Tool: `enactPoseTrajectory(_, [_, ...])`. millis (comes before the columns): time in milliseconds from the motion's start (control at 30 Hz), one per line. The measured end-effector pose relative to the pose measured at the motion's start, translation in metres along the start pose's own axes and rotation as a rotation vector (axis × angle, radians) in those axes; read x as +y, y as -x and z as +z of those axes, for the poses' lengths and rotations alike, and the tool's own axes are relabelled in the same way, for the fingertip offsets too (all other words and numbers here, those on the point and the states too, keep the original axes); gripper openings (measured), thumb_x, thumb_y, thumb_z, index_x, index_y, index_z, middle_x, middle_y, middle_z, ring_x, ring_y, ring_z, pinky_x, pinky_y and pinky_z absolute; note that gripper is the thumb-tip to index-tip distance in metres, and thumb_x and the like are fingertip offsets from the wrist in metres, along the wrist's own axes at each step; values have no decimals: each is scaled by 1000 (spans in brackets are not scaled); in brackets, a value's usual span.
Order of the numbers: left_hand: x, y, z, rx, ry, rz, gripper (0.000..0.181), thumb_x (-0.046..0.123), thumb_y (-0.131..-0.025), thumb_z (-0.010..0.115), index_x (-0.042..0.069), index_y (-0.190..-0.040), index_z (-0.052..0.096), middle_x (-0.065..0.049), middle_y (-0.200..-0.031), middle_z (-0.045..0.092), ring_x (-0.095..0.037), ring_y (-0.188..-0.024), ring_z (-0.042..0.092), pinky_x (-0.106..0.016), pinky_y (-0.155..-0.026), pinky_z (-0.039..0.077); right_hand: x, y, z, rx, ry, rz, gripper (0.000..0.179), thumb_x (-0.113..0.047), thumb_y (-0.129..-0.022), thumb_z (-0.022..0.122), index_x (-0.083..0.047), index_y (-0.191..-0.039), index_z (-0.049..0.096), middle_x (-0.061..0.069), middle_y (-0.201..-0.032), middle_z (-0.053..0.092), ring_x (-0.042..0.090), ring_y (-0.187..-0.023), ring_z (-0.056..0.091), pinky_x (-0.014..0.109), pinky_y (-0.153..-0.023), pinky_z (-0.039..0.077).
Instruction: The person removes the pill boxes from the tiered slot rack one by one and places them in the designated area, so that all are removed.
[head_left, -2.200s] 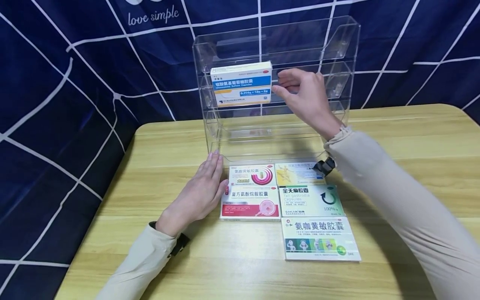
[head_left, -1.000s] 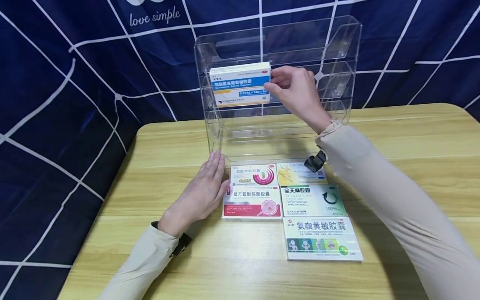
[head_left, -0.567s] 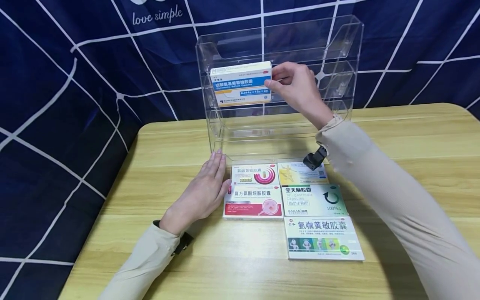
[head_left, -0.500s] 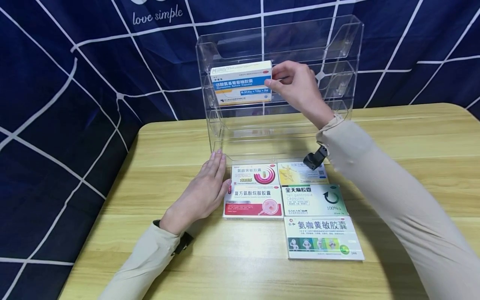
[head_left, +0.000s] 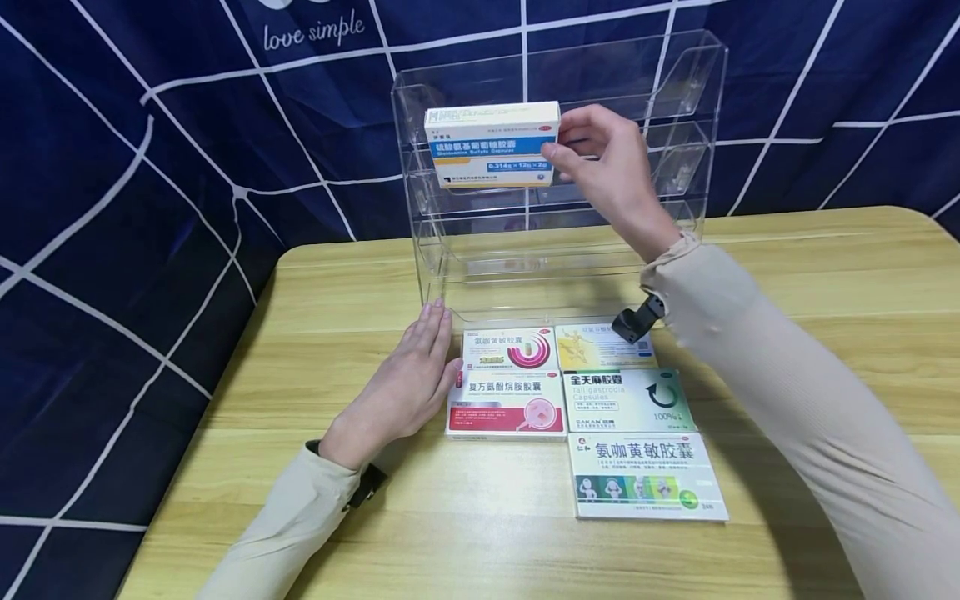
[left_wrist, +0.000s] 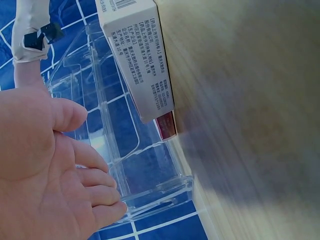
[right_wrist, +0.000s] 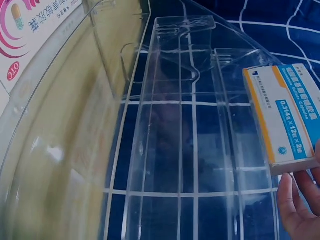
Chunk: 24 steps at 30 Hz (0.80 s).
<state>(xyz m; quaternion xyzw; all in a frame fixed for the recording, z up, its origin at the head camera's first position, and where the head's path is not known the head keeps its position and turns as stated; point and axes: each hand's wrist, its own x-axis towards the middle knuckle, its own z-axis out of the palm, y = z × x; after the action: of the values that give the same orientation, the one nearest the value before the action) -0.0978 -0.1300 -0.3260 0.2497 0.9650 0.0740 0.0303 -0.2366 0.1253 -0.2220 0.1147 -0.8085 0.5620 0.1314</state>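
Observation:
A blue-and-white medicine box (head_left: 491, 148) hangs upright at the upper left of the clear tiered rack (head_left: 525, 287). My right hand (head_left: 611, 162) pinches its right end between thumb and fingers; the right wrist view shows the same medicine box (right_wrist: 287, 115) against the rack's steps. My left hand (head_left: 393, 387) lies with straight fingers, its fingertips at the rack's front left corner. Its thumb is beside the red-and-white medicine box (head_left: 504, 407). In the left wrist view, the left palm (left_wrist: 55, 175) faces the camera, near a white box side (left_wrist: 142, 65) with printed text.
Flat on the wooden table (head_left: 480, 533) in front of the rack lie several more medicine boxes, including a pink-ringed one (head_left: 510, 348), a yellow one (head_left: 592, 348), a green one (head_left: 626, 402) and a large white one (head_left: 647, 475). Dark blue cloth (head_left: 135, 333) hangs behind and at left.
My right hand has closed in on the blue-and-white box, pinched its right end, and raised it slightly up and to the right. My left hand stays in place.

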Motion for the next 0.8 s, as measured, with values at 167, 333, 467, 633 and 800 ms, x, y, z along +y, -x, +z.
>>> enactPoseTrajectory(167, [1,0,0,0,-3,-1,62,32,-105,30,-6,-151,11,-24,-159,4,-34,-147,5,-42,-119,12,-3,6,-3,23,-29,-55,28,-16,-89,70,-8,-115,63,4,-104,65,15,-90,61,25,-76,52])
enactPoseTrajectory(333, [1,0,0,3,-13,4,63,31,-105,31,-6,-150,11,-24,-158,4,-35,-146,6,-44,-119,14,-4,16,-9,38,-14,-68,27,-14,-89,70,-8,-114,63,5,-104,66,14,-89,61,22,-74,53])
enactPoseTrajectory(467, [1,0,0,3,-12,1,62,32,-105,31,-6,-151,11,-24,-159,4,-35,-146,7,-44,-119,14,-6,24,-13,43,-29,-71,26,-13,-89,70,-8,-114,63,4,-103,66,15,-88,61,21,-73,53])
enactPoseTrajectory(633, [1,0,0,1,-6,-4,63,32,-105,30,-5,-151,10,-23,-159,5,-35,-147,6,-43,-119,13,-9,38,-19,27,8,-95,26,-17,-90,69,-9,-115,63,3,-103,66,14,-89,62,22,-75,51])
enactPoseTrajectory(800, [1,0,1,1,-1,-7,63,32,-105,30,-5,-151,10,-23,-159,4,-34,-147,5,-43,-119,13,-9,55,-24,-6,33,-108,28,-17,-91,69,-7,-117,63,4,-102,67,12,-90,64,22,-76,52])
